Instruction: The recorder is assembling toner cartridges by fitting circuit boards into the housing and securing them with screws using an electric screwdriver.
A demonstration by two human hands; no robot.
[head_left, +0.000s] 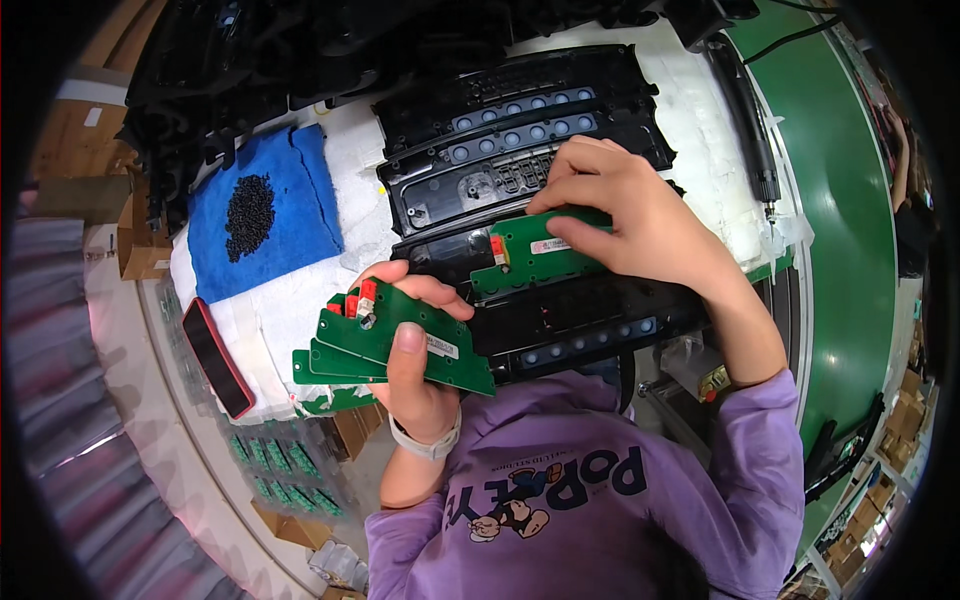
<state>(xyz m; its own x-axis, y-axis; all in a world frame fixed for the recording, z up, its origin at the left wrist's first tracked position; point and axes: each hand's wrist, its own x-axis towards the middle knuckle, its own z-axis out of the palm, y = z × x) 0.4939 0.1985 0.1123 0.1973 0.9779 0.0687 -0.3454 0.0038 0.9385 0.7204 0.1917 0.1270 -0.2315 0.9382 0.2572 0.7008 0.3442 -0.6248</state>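
Observation:
My left hand (415, 370) grips a fanned stack of several green circuit boards (390, 335), thumb on top. Red connectors show along their upper left edge, and a white label is on the top board. In my right hand (620, 210), pinched between thumb and fingers, is a single green circuit board (540, 255) with a red connector at its left end. That board is over one of the black plastic housings (440, 258); whether it touches the housing I cannot tell. More black housings (470, 190) with rows of round bluish buttons lie side by side beyond it.
A blue cloth (300, 220) at the left carries a pile of small black screws (250, 215). Near it lies a red-edged phone (217, 358). A black electric screwdriver (750, 130) rests at the right, beside a green surface (840, 250). Lower left, a tray (290, 470) holds more boards.

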